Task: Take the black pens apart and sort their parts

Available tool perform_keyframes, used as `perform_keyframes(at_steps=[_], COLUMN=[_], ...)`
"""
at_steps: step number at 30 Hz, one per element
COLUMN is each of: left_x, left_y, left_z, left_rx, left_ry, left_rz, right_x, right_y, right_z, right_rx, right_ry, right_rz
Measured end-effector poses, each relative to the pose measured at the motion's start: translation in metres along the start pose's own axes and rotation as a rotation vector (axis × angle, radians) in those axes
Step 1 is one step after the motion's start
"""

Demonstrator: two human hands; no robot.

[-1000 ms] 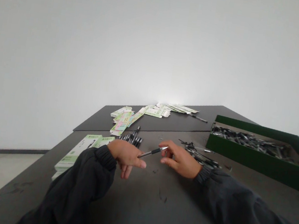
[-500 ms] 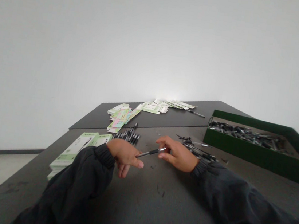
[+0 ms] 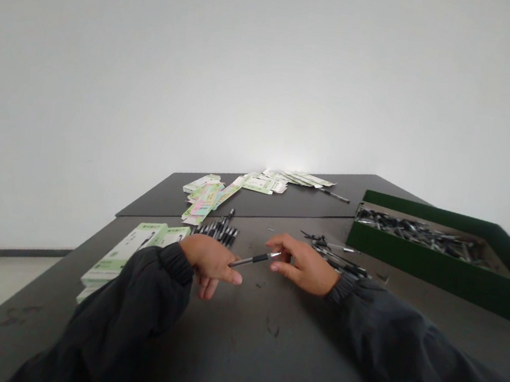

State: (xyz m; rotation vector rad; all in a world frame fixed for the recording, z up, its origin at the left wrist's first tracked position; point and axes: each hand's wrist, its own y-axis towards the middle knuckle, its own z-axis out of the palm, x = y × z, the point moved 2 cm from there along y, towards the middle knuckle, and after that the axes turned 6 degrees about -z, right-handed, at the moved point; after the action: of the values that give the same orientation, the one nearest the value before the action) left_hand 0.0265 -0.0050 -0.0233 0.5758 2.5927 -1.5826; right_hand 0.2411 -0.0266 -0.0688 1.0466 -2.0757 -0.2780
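My left hand (image 3: pixel 212 262) is closed on a gel pen (image 3: pixel 255 259) with a clear barrel and a black grip. The pen slants up to the right, its bare tip pointing at my right hand (image 3: pixel 304 265). That hand is curved around the tip with thumb and forefinger apart; I see nothing held in it, though its inner fingers are partly hidden. Just beyond my left hand lies a row of black-capped pens (image 3: pixel 219 229). Past my right wrist is a loose heap of thin black and clear pen parts (image 3: pixel 339 262), partly covered by my sleeve.
A long green box (image 3: pixel 438 259) full of pens stands at the right. Stacked white-and-green cartons (image 3: pixel 122 253) lie by my left forearm. Flattened cartons (image 3: pixel 260 183) and colourful paper strips (image 3: pixel 204 200) spread toward the back, near a single pen (image 3: pixel 335 195). A wall rises behind.
My left hand and the pen have shifted very slightly left, so the tip sits a little farther from my right palm. The view has also moved a touch.
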Motion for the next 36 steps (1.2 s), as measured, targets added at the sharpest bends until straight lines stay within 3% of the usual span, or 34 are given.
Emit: perform_keyframes(at_steps=[36], left_x=[-0.003], left_y=[-0.004], left_z=[-0.001], left_rx=[-0.067], left_ry=[0.099], left_rz=[-0.067], right_x=[0.010], right_y=[0.004], right_z=[0.000], right_rx=[-0.035], right_ry=[-0.063], right_rz=[-0.031])
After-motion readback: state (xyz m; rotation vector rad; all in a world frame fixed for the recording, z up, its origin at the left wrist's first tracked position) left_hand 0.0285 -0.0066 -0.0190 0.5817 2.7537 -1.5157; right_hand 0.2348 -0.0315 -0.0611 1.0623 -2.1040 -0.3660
